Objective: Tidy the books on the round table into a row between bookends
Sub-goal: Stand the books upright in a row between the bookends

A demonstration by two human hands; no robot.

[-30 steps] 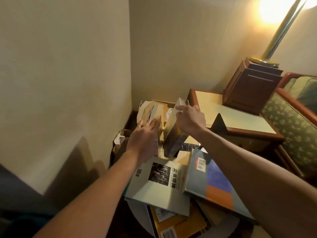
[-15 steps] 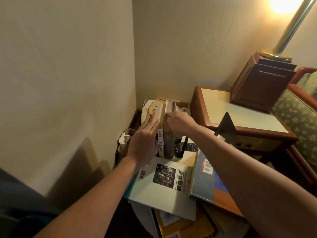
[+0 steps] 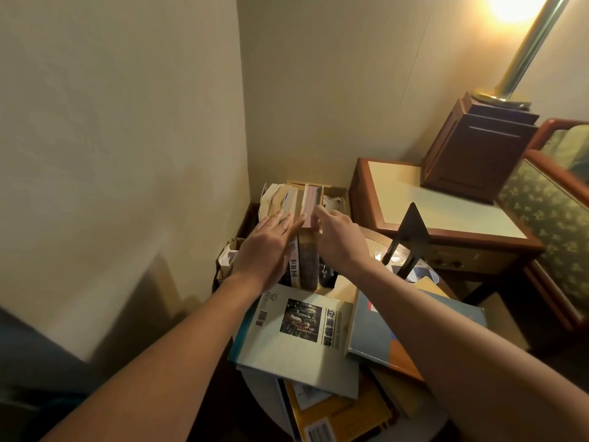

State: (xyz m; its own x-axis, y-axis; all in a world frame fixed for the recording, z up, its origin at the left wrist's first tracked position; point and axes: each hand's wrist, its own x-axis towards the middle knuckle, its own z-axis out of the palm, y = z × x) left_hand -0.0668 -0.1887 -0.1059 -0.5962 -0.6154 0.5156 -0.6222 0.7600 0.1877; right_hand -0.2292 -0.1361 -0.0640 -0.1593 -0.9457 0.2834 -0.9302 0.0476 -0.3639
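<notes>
Black bookend (image 3: 409,237) stands apart right of upright books (image 3: 307,237), loose books (image 3: 299,336) between.

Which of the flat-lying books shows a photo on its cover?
The pale grey-green book lying nearest the standing row, with a dark photo and a barcode. The blue and orange book beside it has plain colour blocks.

Two bare forearms reach forward from the bottom corners and converge near the centre. The left hand (image 3: 267,250) lies flat, palm down, fingers straight and together, angled up to the right. The right hand (image 3: 339,239) is loosely curled, knuckles up, fingertips bent forward just beside the left fingertips.
</notes>
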